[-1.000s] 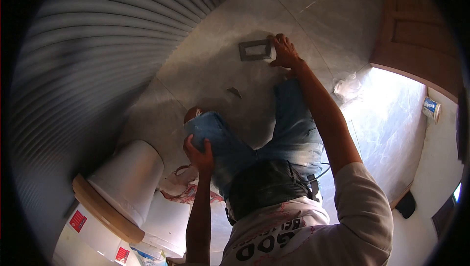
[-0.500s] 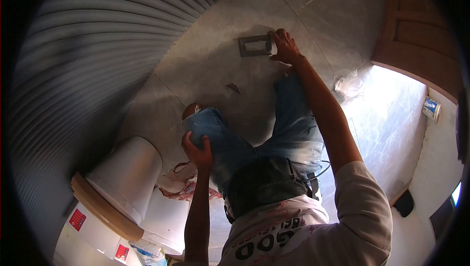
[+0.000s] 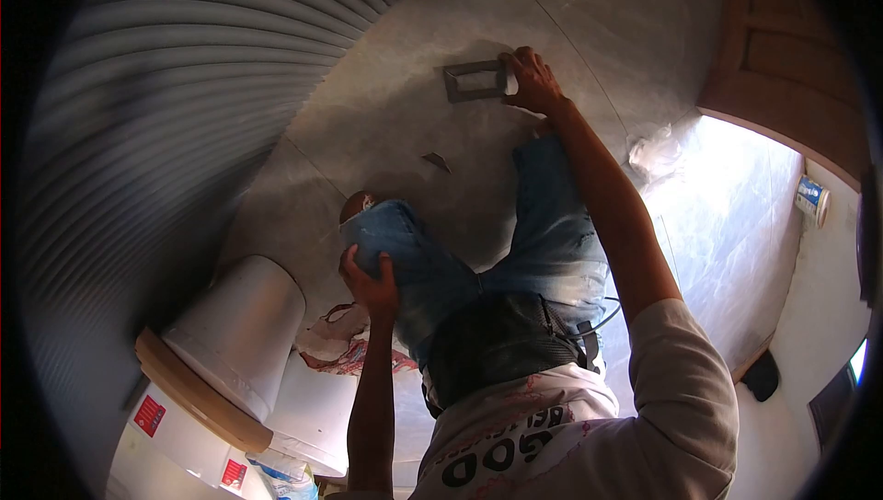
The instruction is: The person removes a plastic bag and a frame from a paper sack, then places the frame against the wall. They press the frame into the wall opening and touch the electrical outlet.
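Observation:
My right hand [image 3: 535, 83] reaches out over the grey tiles and is closed on the right end of a grey rectangular frame [image 3: 451, 84]. The frame has a paler middle, and its right end is partly hidden by my fingers. It lies against the tiled surface. Nearer to me, a small dark triangular scrap [image 3: 436, 162] rests on the tiles. My left hand [image 3: 370, 284] lies on my left knee in blue jeans, thumb and fingers apart, with nothing held.
Grey corrugated sheeting [image 3: 212, 68] curves along the left. Beside it is a white bucket [image 3: 239, 334], near a crumpled bag [image 3: 336, 339]. Clear plastic [image 3: 655, 155] lies at right, by a brown wooden door [image 3: 791, 68]. A small tub [image 3: 811, 200] stands farther right.
My right hand and the grey frame have shifted slightly to the left and up in view. My left hand stays on the knee.

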`<state>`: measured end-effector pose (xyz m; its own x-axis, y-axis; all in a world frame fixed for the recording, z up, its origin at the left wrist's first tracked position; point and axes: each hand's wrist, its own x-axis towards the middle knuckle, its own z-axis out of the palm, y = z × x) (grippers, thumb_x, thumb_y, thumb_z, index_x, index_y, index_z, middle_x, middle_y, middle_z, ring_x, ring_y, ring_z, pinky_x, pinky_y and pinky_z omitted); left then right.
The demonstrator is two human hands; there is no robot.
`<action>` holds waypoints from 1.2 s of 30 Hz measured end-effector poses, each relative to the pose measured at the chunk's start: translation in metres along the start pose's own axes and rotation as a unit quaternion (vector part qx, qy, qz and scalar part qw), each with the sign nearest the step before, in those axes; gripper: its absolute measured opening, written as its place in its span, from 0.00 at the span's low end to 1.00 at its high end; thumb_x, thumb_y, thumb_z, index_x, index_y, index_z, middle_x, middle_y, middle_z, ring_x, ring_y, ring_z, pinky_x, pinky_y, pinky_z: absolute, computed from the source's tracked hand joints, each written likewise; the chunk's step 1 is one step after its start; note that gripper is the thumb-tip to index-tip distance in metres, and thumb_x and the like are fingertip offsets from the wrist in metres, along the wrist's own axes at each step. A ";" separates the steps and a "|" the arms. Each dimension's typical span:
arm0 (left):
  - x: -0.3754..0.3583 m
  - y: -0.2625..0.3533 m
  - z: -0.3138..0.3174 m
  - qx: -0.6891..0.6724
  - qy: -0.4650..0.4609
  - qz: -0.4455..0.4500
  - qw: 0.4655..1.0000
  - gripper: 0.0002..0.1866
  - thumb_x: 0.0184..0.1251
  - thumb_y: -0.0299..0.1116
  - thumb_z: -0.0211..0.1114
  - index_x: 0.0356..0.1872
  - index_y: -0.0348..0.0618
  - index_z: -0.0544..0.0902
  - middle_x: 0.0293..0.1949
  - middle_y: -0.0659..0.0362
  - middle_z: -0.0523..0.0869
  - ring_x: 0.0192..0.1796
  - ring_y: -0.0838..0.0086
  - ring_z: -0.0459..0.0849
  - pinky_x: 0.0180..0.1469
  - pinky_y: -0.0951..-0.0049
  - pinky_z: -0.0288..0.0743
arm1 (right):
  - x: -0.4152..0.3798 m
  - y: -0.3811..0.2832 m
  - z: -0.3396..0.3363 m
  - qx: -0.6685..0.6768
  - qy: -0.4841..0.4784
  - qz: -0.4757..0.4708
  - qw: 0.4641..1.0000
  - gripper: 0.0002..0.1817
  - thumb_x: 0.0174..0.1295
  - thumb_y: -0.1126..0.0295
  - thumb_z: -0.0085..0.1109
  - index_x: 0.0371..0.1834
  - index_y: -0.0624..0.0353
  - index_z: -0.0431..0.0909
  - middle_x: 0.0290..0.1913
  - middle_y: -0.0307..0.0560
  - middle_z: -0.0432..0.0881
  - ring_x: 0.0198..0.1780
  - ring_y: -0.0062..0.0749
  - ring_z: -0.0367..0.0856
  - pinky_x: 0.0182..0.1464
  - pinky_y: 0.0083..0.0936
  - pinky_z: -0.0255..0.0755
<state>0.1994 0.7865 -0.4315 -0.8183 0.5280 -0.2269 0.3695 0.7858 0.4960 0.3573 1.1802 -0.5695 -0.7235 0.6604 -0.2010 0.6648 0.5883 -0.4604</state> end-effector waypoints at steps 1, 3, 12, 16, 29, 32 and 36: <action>0.000 0.000 0.000 0.001 -0.001 0.000 1.000 0.27 0.57 0.38 0.64 0.56 0.39 0.66 0.55 0.45 0.69 0.59 0.51 0.67 0.61 0.56 0.61 | -0.001 -0.001 -0.001 -0.003 0.002 0.001 1.000 0.47 0.34 0.61 0.76 0.63 0.47 0.63 0.58 0.50 0.62 0.60 0.48 0.64 0.58 0.45 0.65; 0.000 -0.003 0.001 -0.003 0.000 0.004 1.000 0.28 0.56 0.38 0.64 0.56 0.39 0.66 0.56 0.45 0.69 0.59 0.51 0.67 0.61 0.56 0.60 | -0.002 -0.001 -0.003 -0.006 0.003 0.004 1.000 0.47 0.34 0.61 0.76 0.64 0.47 0.63 0.58 0.50 0.63 0.60 0.48 0.65 0.58 0.45 0.65; 0.067 0.035 0.028 0.023 -0.085 0.226 0.970 0.34 0.54 0.35 0.69 0.60 0.35 0.63 0.59 0.44 0.67 0.61 0.54 0.69 0.62 0.59 0.62 | -0.004 0.009 -0.005 0.038 0.005 0.011 0.999 0.48 0.33 0.64 0.77 0.64 0.51 0.63 0.60 0.52 0.62 0.62 0.49 0.64 0.62 0.40 0.63; 0.132 0.071 0.074 -0.068 -0.156 0.208 0.963 0.40 0.50 0.36 0.72 0.64 0.39 0.61 0.60 0.46 0.66 0.61 0.54 0.69 0.61 0.60 0.65 | -0.003 0.006 -0.006 0.037 0.030 -0.005 0.999 0.48 0.32 0.63 0.77 0.63 0.50 0.64 0.59 0.51 0.63 0.62 0.48 0.64 0.61 0.39 0.64; 0.229 0.134 0.144 0.017 -0.268 0.274 0.923 0.56 0.31 0.31 0.81 0.68 0.50 0.58 0.58 0.51 0.71 0.60 0.59 0.71 0.61 0.61 0.67 | 0.004 -0.004 -0.012 0.043 0.061 -0.037 0.996 0.44 0.32 0.67 0.77 0.60 0.45 0.69 0.57 0.48 0.65 0.58 0.45 0.68 0.58 0.36 0.69; 0.230 0.134 0.148 0.037 -0.261 0.277 0.924 0.56 0.29 0.31 0.82 0.68 0.50 0.59 0.57 0.52 0.72 0.60 0.59 0.71 0.60 0.60 0.67 | 0.006 0.000 -0.008 0.026 0.069 -0.059 0.996 0.43 0.33 0.66 0.77 0.60 0.43 0.69 0.57 0.47 0.65 0.58 0.44 0.68 0.59 0.35 0.69; 0.232 0.130 0.151 0.056 -0.255 0.271 0.926 0.56 0.29 0.33 0.82 0.67 0.50 0.60 0.56 0.51 0.72 0.59 0.59 0.71 0.60 0.60 0.67 | 0.006 -0.004 -0.011 0.029 0.046 -0.047 0.997 0.44 0.34 0.65 0.77 0.61 0.42 0.69 0.57 0.47 0.65 0.59 0.43 0.68 0.59 0.36 0.68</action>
<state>0.1244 1.0597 -0.5458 -0.1946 0.9160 -0.3508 0.7322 0.3736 0.5695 0.3527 1.1868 -0.5595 -0.7601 0.6454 -0.0761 0.5812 0.6227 -0.5238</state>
